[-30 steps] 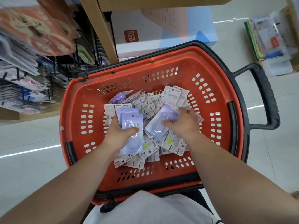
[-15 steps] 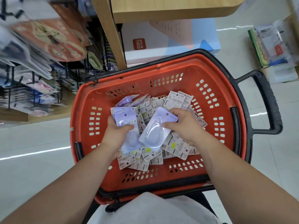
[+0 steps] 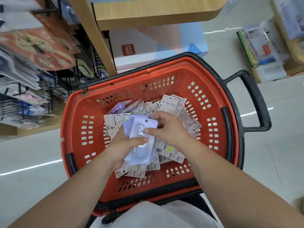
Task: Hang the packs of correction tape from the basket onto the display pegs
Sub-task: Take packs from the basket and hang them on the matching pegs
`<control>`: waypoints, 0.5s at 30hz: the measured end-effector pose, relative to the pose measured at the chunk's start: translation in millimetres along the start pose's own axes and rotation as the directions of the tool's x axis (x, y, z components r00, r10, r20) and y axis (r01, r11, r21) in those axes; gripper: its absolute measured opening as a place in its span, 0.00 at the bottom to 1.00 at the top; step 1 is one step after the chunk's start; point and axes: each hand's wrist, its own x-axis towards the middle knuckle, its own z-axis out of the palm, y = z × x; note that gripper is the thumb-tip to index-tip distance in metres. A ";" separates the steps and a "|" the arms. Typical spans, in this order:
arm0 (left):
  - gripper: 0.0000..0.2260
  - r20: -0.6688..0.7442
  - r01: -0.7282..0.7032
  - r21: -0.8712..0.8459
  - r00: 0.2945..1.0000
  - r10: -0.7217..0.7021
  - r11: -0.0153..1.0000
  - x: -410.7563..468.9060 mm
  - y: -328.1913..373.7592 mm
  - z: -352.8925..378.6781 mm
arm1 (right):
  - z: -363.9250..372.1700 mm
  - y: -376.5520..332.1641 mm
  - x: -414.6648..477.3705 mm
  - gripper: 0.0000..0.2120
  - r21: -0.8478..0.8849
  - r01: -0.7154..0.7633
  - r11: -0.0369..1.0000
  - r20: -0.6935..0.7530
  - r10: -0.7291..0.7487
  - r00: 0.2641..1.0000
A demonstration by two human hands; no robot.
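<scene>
A head-worn camera looked down on a red plastic shopping basket (image 3: pixel 92 112) with a black rim and a black loop handle (image 3: pixel 256 99), low in front of the person. Inside it lay a loose pile of flat, card-backed correction tape packs (image 3: pixel 174 107), most with the printed back facing up.

Over the middle of that pile, the left hand (image 3: pixel 121 145) grasped a small stack of lilac blister packs (image 3: pixel 141 153), with the thumb across the front and the fingers curled behind. The right hand (image 3: pixel 166 129) pinched the frontmost pack of the stack near its top edge, close to the punched hanging hole. Neither hand was released.

To the left of the basket, black wire display pegs (image 3: pixel 54 89) carried other hanging goods, all blurred. Whether any correction tape already hung there could not be told. Beyond the basket stood a pale wooden shelf (image 3: pixel 156 12) and a white and blue cardboard box with a red logo (image 3: pixel 156 46).

The work appeared to be in its gathering step. The few packs collected into the left hand were above the basket and well apart from the pegs, so none of these had been hung. Most of the job seemed to be left: carrying this stack to the pegs, threading each hole onto a peg, then coming back for the many packs in the basket.
</scene>
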 end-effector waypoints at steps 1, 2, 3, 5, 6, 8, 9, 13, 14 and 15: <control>0.27 -0.030 0.016 -0.005 0.999 -0.016 1.000 3.7 -2.5 -0.1 | -5.6 7.1 4.4 0.14 -0.032 -0.036 0.999 -0.082 0.034 0.996; 0.28 -0.078 0.041 -0.010 0.996 -0.041 0.999 7.3 -4.6 -1.4 | -14.4 18.5 11.1 0.16 -0.100 -0.087 0.991 -0.203 0.066 0.977; 0.30 -0.121 0.044 -0.013 0.992 -0.045 0.999 11.3 -7.5 -3.8 | -25.8 30.3 17.2 0.20 -0.180 -0.164 0.970 -0.315 0.101 0.944; 0.34 -0.177 0.050 0.011 0.983 -0.047 0.999 15.7 -10.4 -8.8 | -44.0 51.1 25.5 0.30 -0.254 -0.331 0.909 -0.368 0.225 0.902; 0.38 -0.201 0.062 0.016 0.978 -0.057 0.998 17.0 -12.1 -11.5 | -48.7 60.2 29.0 0.36 -0.265 -0.380 0.886 -0.325 0.290 0.900; 0.40 -0.252 0.076 0.002 0.965 -0.073 0.997 17.3 -14.1 -14.6 | -50.4 67.3 33.4 0.42 -0.263 -0.421 0.868 -0.284 0.348 0.894; 0.39 -0.275 0.072 0.001 0.959 -0.069 0.997 16.7 -15.1 -16.2 | -48.7 62.2 32.9 0.38 -0.235 -0.418 0.878 -0.308 0.340 0.888; 0.38 -0.328 0.069 -0.003 0.942 -0.066 0.998 11.8 -19.1 -22.2 | -45.4 52.3 36.5 0.18 -0.081 -0.396 0.915 -0.382 0.338 0.860; 0.38 -0.326 0.064 0.001 0.943 -0.061 0.998 10.7 -19.1 -23.1 | -43.4 49.9 35.8 0.14 -0.028 -0.362 0.932 -0.384 0.324 0.865; 0.37 -0.328 0.062 0.005 0.943 -0.057 0.998 10.9 -19.5 -25.2 | -40.8 47.1 34.5 0.10 0.004 -0.323 0.947 -0.390 0.299 0.871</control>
